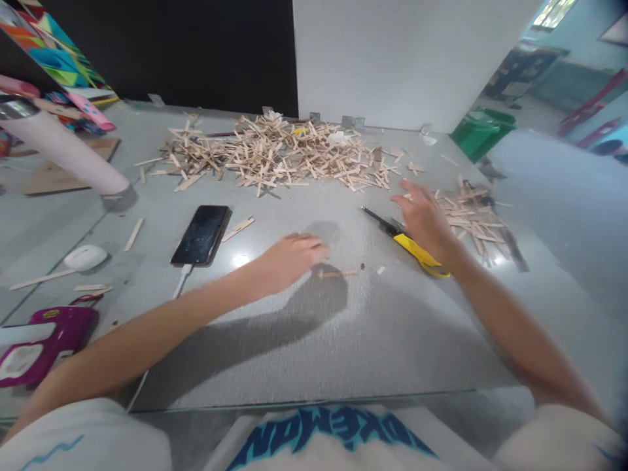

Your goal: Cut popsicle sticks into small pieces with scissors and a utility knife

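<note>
My left hand hovers palm down above the middle of the table, its fingers stretched forward and nothing visible in them. Just past its fingertips lies a short wooden stick piece. My right hand is over the right side, fingers apart and seemingly bare. Partly beneath it are scissors with yellow handles and dark blades pointing to the upper left. To the right of that hand is a small pile of flat wooden sticks. A much larger heap of wooden sticks spreads along the back.
A phone with a white cable lies left of centre. Further left are a pale bottle, a white computer mouse and a magenta case. Panels stand behind the heap; a green bin is beyond the right edge.
</note>
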{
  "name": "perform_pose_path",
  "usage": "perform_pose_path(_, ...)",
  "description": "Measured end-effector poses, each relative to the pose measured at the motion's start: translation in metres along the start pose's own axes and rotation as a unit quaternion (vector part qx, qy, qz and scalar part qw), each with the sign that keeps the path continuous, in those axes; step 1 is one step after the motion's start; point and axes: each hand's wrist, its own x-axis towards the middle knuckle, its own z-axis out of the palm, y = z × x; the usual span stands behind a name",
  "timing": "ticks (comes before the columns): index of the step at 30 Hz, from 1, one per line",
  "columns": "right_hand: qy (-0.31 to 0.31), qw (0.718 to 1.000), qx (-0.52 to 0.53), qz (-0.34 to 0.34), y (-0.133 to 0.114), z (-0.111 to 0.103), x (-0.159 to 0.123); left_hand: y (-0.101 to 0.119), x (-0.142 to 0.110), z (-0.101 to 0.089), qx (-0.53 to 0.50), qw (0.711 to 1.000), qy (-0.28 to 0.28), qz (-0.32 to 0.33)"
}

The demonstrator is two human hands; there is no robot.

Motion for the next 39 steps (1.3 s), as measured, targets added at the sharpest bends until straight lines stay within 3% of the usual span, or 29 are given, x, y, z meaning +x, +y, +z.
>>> perform_pose_path(2,-0.065,0.998,-0.008,-0.014,0.001,0.004,0.016,0.015,0.000,0.014,-0.022,0.999,-0.030,0.012)
perform_pose_path(6,-0.150,0.988,-0.012,-0.037,-0.005,0.016,0.048,0.031,-0.005,0.037,-0.047,0.998,-0.033,-0.013)
perform_pose_path(10,-0.173,0.984,-0.007,-0.050,-0.010,0.028,0.067,0.034,-0.013,0.043,-0.042,0.998,-0.031,-0.016)
perform_pose_path(14,-0.078,0.994,0.038,-0.072,-0.011,0.028,0.071,0.044,-0.024,0.043,-0.014,1.000,-0.006,-0.026)
perform_pose_path(17,-0.001,0.996,0.060,-0.072,-0.010,0.020,0.061,0.060,-0.034,0.046,0.047,0.997,0.061,0.009)
perform_pose_path(20,0.073,0.995,0.066,-0.032,-0.015,0.009,0.035,0.074,-0.040,0.053,0.076,0.989,0.120,0.027)
perform_pose_path(23,0.133,0.979,0.154,-0.013,-0.036,0.000,0.001,0.082,-0.042,0.057,0.083,0.987,0.137,0.014)
perform_pose_path(25,0.090,0.954,0.286,-0.017,-0.057,-0.006,-0.020,0.084,-0.041,0.059,0.092,0.987,0.131,0.007)
perform_pose_path(28,-0.063,0.855,0.514,0.025,-0.088,-0.012,-0.041,0.084,-0.041,0.060,0.105,0.986,0.127,0.006)
perform_pose_path(31,-0.185,0.775,0.600,0.075,-0.109,-0.011,-0.050,0.084,-0.042,0.060,0.115,0.985,0.129,0.014)
perform_pose_path(34,-0.262,0.708,0.648,0.102,-0.118,-0.005,-0.051,0.086,-0.043,0.059,0.123,0.986,0.109,0.009)
perform_pose_path(36,-0.274,0.682,0.669,0.113,-0.120,0.000,-0.051,0.088,-0.043,0.058,0.125,0.988,0.090,0.001)
perform_pose_path(39,-0.270,0.670,0.680,0.127,-0.121,0.005,-0.050,0.090,-0.044,0.058,0.126,0.989,0.083,-0.001)
